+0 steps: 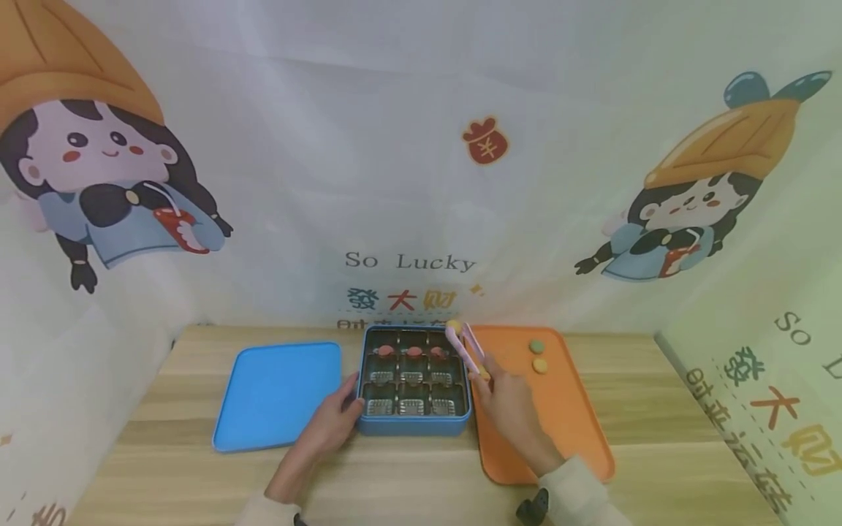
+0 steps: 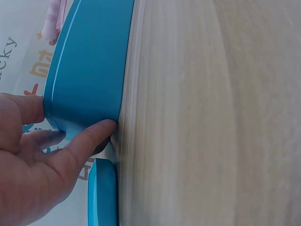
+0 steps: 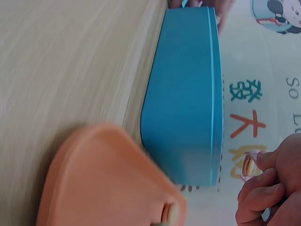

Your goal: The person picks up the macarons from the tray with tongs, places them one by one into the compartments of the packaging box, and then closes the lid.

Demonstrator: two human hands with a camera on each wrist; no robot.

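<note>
From where I stand, the wooden table [image 1: 421, 482] carries an orange tray [image 1: 559, 416] to the person's right and a blue lid [image 1: 283, 394] to the left. Between them is a blue box [image 1: 414, 425], its insert divided into nine compartments in three rows.

The left hand [image 1: 329, 424] curls round the box's near left corner, thumb up by the rim. The right hand [image 1: 513, 405], fingers bent, grips pink tongs [image 1: 463, 352], whose length slants away from it, forward and leftward, across the box's far right corner.

At their tips, ahead and left of the right hand, sits a yellow macaron [image 1: 454, 326]; that hand is much the nearer one. It appears over the far edge, by the right-hand column, and the right wrist view puts the tongs above rim height. I'd judge that this offset, from tips to far right compartment, matters most.

Three red macarons [image 1: 414, 352] lie in a crosswise line in the box, one per column. On the tray, green and yellow macarons [image 1: 540, 365] lie right of the hand.
</note>
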